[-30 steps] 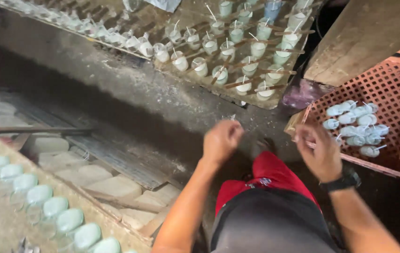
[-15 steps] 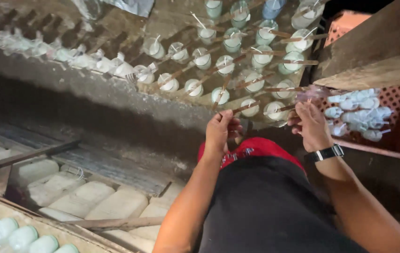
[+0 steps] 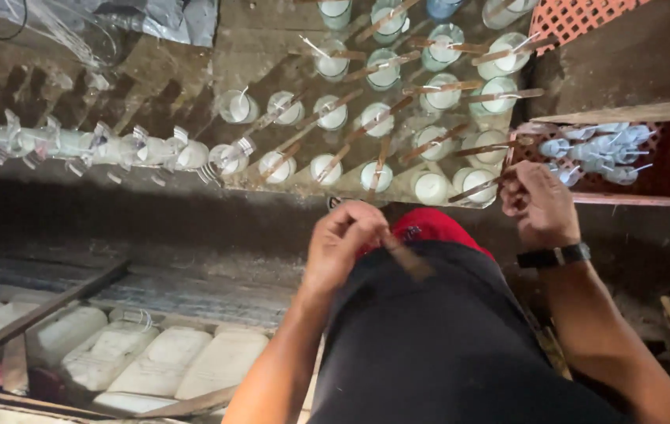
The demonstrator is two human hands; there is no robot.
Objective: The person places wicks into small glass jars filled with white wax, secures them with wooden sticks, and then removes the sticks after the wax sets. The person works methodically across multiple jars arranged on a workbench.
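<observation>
A thin wooden stick (image 3: 407,257) sits pinched in the fingers of the left hand (image 3: 341,243), slanting down and to the right from the fingertips over the person's dark lap; it is blurred, so its far end is hard to make out. The left hand is curled tight around it, near the middle of the view, just on the near side of the table (image 3: 194,71) edge.

The right hand (image 3: 538,202) is to the right, fingers drawn together at the end of another stick (image 3: 480,188) that lies across a white-filled cup (image 3: 432,187) at the near right corner of the table; whether it truly grips that stick I cannot tell. A black wristwatch (image 3: 555,256) bands its wrist.

Beyond the hands, rows of small clear cups of white wax (image 3: 331,114) cover the table, most with a stick laid across the rim. To the right, a red perforated tray (image 3: 669,169) holds loose pale wick pieces (image 3: 594,149). At the near left, pale rounded blocks (image 3: 162,361) lie in a low wooden frame.
</observation>
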